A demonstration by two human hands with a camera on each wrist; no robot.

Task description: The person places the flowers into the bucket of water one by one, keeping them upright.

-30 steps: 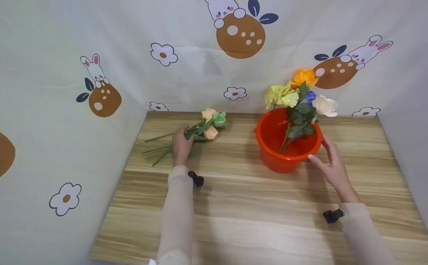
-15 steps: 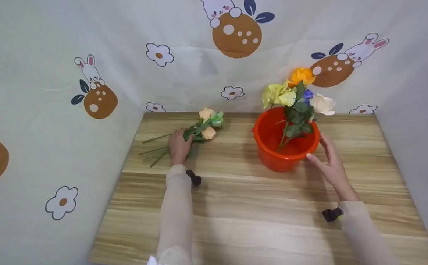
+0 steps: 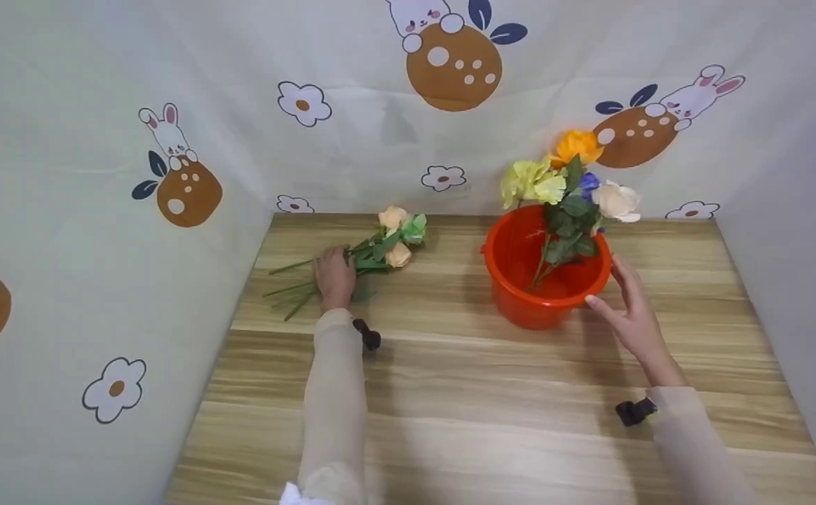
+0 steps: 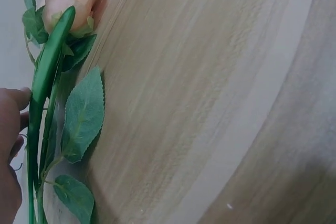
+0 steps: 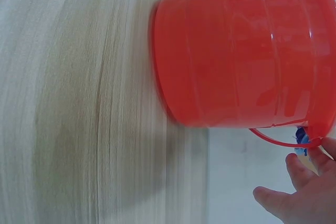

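In the head view my left hand [image 3: 336, 277] lies over the green stems [image 3: 290, 286] of several artificial flowers at the table's back left. Their peach rose heads [image 3: 399, 254] point right. The left wrist view has its fingertips beside a long green blade [image 4: 44, 82], with the stems passing to their right. My right hand [image 3: 636, 319] is at the right side of an upright red bucket [image 3: 538, 312], thumb and fingers spread at the rim. A thin red handle [image 5: 278, 141] hangs beside those fingers in the right wrist view.
Orange [image 3: 576, 147], yellow [image 3: 527, 182], blue and cream flowers [image 3: 617, 201] stand in the bucket, leaning to its back right. The wooden table [image 3: 478, 407] meets a printed cloth [image 3: 366, 161] behind and on both sides.
My left hand has slid a little to the left along the stems, while the flowers lie about as before. The right hand and the bucket keep their places.
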